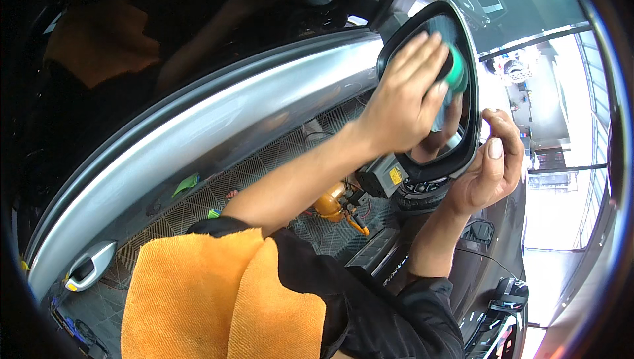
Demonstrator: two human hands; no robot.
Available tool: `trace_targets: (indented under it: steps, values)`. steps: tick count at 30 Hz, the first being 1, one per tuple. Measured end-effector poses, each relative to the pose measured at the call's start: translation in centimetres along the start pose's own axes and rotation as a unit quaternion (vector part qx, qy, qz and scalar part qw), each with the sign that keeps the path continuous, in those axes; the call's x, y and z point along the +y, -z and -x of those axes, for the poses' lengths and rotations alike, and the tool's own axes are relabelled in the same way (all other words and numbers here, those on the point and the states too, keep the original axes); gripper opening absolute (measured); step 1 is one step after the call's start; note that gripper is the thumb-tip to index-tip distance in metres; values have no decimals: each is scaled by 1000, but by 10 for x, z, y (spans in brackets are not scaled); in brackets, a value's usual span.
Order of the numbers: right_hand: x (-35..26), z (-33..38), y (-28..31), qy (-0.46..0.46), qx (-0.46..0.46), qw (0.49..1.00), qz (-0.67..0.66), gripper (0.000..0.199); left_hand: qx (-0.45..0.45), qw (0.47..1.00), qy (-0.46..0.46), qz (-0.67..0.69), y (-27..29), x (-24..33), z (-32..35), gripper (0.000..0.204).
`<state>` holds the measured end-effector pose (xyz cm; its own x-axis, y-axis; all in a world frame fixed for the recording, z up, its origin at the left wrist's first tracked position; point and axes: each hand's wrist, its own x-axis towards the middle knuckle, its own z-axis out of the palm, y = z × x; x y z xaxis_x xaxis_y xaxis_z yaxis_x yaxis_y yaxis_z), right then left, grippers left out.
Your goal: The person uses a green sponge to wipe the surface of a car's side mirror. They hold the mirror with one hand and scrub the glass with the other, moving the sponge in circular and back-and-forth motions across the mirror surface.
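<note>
My left hand [409, 98] presses a green and black applicator pad [454, 68] against the glass of a car's wing mirror [439, 171], its fingers laid over the pad. The pad is smeared by motion. A bluish, hazy film [446, 29] lies on the upper part of the glass. At the mirror's outer rim, my right hand [492, 164] has its fingers curled, their tips against the dark housing. Part of the right hand's contact with the mirror is hidden. Over my left shoulder and chest hangs an orange cloth [191, 293].
The silver car door [224, 108] with its dark window runs along the left, its handle [91, 266] low down. Below the mirror, an orange machine [330, 204] stands on the grid-patterned floor [264, 167]. Another dark car [492, 253] is on the right.
</note>
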<state>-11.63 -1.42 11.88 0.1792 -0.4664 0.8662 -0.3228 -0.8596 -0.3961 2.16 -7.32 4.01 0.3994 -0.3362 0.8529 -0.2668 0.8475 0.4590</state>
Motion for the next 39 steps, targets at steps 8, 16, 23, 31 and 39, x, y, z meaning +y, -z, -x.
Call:
trace_targets:
  steps: [8, 16, 23, 31, 39]
  values:
    - [4, 1, -1, 16, 18, 1000, -14, 39, -84, 996, 14, 8, 22, 41, 9, 52]
    - [9, 2, -1, 1, 41, 997, -71, 40, -42, 999, 25, -17, 16, 16, -5, 47]
    - [7, 2, -2, -9, 43, 996, -74, 39, -120, 992, 17, 23, 32, 44, 31, 46]
    - [7, 2, -3, 1, 57, 995, -79, 39, -75, 992, -40, 97, 21, 32, 37, 44]
    - [9, 2, 0, -3, 41, 996, -74, 37, 33, 984, 148, 91, 13, -52, 61, 51]
